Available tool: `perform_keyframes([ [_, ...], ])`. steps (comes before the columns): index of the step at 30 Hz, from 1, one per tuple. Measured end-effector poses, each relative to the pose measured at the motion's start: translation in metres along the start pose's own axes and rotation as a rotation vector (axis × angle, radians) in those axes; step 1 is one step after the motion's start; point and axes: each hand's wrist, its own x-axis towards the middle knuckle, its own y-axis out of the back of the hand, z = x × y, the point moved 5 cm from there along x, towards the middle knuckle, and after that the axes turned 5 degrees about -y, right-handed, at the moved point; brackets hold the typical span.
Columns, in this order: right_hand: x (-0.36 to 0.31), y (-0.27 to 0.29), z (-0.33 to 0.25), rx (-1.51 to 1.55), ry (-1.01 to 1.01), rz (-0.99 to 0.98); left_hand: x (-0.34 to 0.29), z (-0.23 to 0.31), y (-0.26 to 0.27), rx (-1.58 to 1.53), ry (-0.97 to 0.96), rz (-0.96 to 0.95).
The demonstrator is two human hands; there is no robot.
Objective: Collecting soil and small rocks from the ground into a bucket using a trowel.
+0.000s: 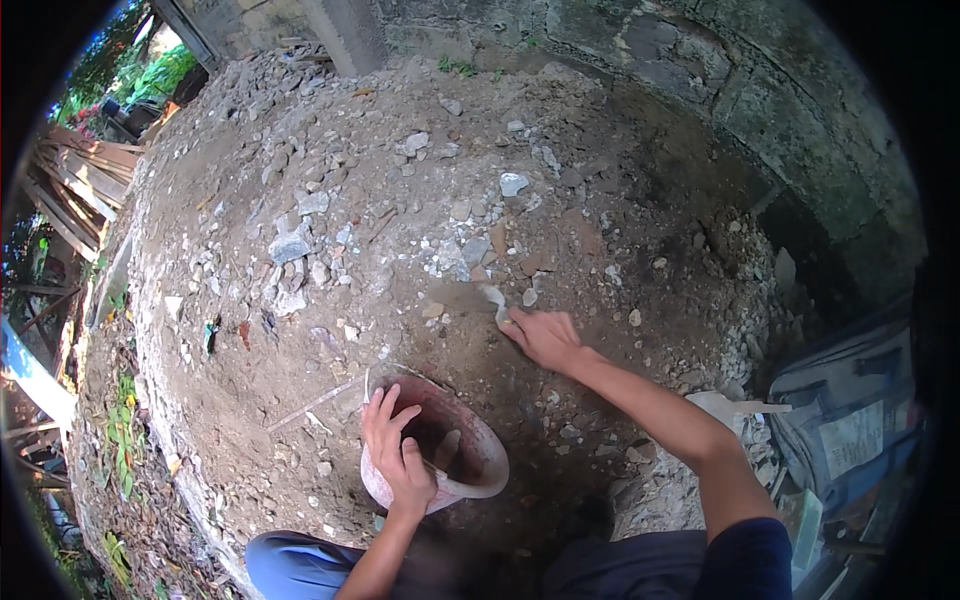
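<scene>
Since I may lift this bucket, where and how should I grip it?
Likely the right rim of the bucket, from the right, hooking inside: its lip is bare there, mouth facing up, while the left hand crosses the left rim.

The bucket (490, 462) has matt, scuffed walls that look like plastic or rubber, dirt-smeared. The trowel (497, 299) looks metal at its curved neck; its blade is blurred. The soil (560, 420) is matt and gritty, the stones (290, 243) rough. Beyond the soil's far edge, the block wall (800, 150) is coarse concrete. Near its right edge, the sack (850, 385) looks like creased plastic; beyond the left, planks (75, 190) are rough wood. The trousers (300, 560) are matt cloth.
</scene>
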Motion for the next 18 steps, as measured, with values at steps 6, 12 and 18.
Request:
perform_keyframes([
  [6, 0.011, -0.028, -0.004, 0.130, -0.115, -0.049, 0.008, -0.018, 0.003, -0.082, 0.066, 0.039],
  [12, -0.011, -0.009, -0.014, 0.234, -0.130, -0.078, 0.008, -0.017, 0.000, -0.093, 0.065, 0.026],
  [18, -0.106, -0.019, -0.053, 0.244, 0.033, -0.117, 0.010, -0.015, 0.003, -0.093, 0.059, 0.044],
])
